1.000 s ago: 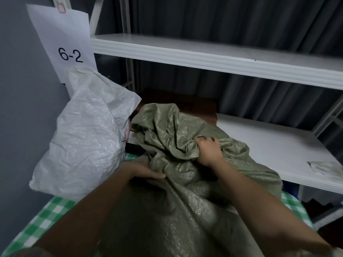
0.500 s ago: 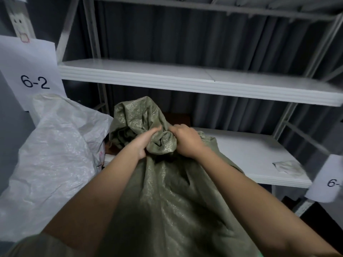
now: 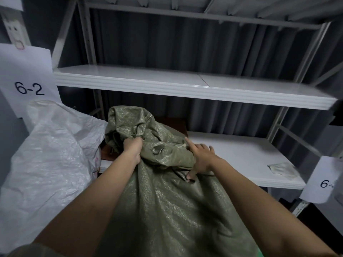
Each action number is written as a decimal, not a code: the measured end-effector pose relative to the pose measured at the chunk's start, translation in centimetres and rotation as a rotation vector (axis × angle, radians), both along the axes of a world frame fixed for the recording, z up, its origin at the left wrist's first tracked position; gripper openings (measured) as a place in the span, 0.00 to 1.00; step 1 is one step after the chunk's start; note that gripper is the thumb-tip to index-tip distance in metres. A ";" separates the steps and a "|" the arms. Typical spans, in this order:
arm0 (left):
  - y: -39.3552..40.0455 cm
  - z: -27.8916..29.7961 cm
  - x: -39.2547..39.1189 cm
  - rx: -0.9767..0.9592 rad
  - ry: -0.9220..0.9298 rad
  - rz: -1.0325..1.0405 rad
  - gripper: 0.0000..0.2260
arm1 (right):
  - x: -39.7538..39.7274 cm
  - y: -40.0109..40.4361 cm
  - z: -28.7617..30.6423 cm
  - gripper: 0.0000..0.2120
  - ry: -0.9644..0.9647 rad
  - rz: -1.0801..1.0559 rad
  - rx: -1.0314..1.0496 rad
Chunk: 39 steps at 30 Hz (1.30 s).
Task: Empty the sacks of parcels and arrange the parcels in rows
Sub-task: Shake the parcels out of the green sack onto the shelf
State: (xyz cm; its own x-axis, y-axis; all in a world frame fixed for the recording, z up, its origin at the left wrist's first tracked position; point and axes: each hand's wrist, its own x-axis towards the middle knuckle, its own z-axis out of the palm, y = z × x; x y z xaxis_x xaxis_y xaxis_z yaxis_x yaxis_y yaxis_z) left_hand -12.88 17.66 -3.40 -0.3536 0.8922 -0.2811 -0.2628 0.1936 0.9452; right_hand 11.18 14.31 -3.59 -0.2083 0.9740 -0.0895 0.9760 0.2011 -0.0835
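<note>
A large olive-green woven sack (image 3: pixel 167 210) stands in front of me, its bunched neck rising to the lower shelf. My left hand (image 3: pixel 132 147) grips the gathered neck from the left. On the right side of the neck lies my right hand (image 3: pixel 201 158), fingers spread on the fabric and thumb hooked into a fold. A bulky white woven sack (image 3: pixel 48 160) leans against the wall on the left. No parcels show; the sacks hide what is inside.
White metal shelving faces me, with an upper shelf (image 3: pixel 194 84) and a lower shelf (image 3: pixel 241 154). A crumpled scrap (image 3: pixel 283 169) lies on the lower shelf at right. Paper labels hang at left (image 3: pixel 27 78) and right (image 3: pixel 326 182). A dark brown board (image 3: pixel 174 125) sits behind the sack.
My right hand has let go of the bunched neck and slid right and down onto the fabric with fingers spread. The left hand keeps its grip on the neck. The view tilted up.
</note>
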 end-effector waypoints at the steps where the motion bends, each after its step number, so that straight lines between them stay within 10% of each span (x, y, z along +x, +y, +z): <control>1: -0.2 0.1 0.1 -0.001 0.004 -0.008 0.18 | -0.1 -0.1 -0.6 0.61 0.003 -0.026 0.007; 7: -0.9 0.8 0.0 -0.007 0.011 -0.075 0.16 | -2.1 -0.6 -3.5 0.11 0.151 -0.227 0.161; 20: -2.8 -0.1 0.6 0.081 0.084 -0.239 0.11 | -3.2 1.0 -3.3 0.06 0.964 -0.528 0.454; 29: -2.2 -2.4 0.6 0.100 0.444 -0.483 0.33 | -4.8 2.7 1.3 0.09 1.502 -0.397 0.420; 39: -3.9 -2.6 2.6 0.165 0.396 -0.712 0.19 | -6.2 2.5 -0.2 0.11 1.501 -0.230 -0.045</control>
